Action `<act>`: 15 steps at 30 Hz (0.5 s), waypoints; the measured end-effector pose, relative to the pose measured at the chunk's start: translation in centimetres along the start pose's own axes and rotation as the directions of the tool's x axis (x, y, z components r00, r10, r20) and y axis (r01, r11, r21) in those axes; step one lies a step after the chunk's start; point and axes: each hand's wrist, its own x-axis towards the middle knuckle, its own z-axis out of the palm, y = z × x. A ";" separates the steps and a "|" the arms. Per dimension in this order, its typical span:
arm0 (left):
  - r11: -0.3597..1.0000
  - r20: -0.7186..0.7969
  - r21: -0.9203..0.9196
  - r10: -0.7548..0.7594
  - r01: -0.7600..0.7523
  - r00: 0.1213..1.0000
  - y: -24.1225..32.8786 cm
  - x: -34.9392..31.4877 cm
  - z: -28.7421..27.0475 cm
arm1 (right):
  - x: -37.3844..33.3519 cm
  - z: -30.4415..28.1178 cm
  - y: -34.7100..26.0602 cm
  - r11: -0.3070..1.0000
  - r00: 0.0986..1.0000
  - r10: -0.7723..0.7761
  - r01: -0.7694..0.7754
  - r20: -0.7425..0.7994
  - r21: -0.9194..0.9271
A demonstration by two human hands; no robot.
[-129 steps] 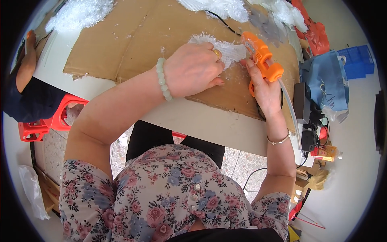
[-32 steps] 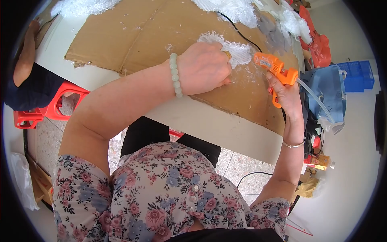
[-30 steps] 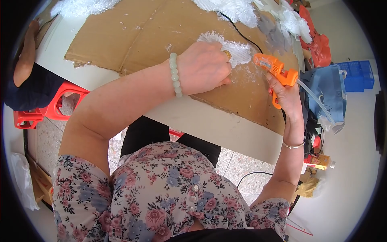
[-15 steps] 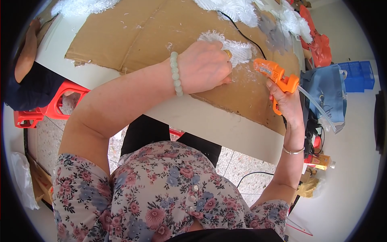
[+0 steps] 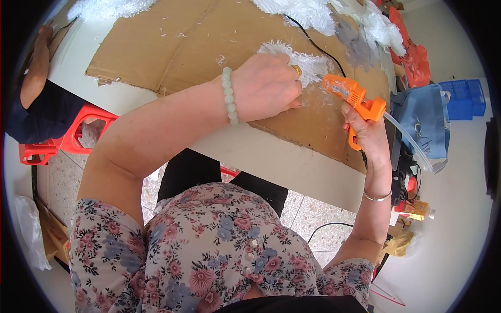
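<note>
My right hand (image 5: 364,127) is wrapped round the handle of an orange hot glue gun (image 5: 347,89), with a clear glue stick (image 5: 408,136) trailing from its back end. The nozzle points left and comes close to a white fringed piece of fabric (image 5: 312,65); whether it touches cannot be told. My left hand (image 5: 267,86) is closed at the near side of that fabric, its fingers curled under and mostly hidden. The fabric comes out from beneath its knuckles. Under both lies a brown cardboard sheet (image 5: 198,57).
More white fluffy fabric (image 5: 308,14) lies at the far side, crossed by a black cable (image 5: 315,44). A blue bag (image 5: 425,117) and red plastic (image 5: 412,57) are at the right. Another person's arm (image 5: 35,78) and a red stool (image 5: 83,128) show at the left.
My right hand has brought the glue gun slightly left, nearer to the white fabric. The left hand has stayed almost in place.
</note>
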 end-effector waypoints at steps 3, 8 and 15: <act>1.000 -0.017 -0.005 -0.002 0.002 1.000 0.0 0.0 0.1 | 0.0 0.1 -0.1 1.000 1.000 -0.004 0.004 0.007 -0.006; 1.000 -0.012 0.000 -0.002 0.002 1.000 0.1 0.1 0.0 | 0.5 0.5 0.4 1.000 1.000 0.005 -0.005 0.003 -0.025; 1.000 -0.001 0.007 -0.005 0.005 1.000 0.1 0.0 0.0 | 0.5 0.9 -0.2 0.996 1.000 0.020 -0.019 0.018 -0.085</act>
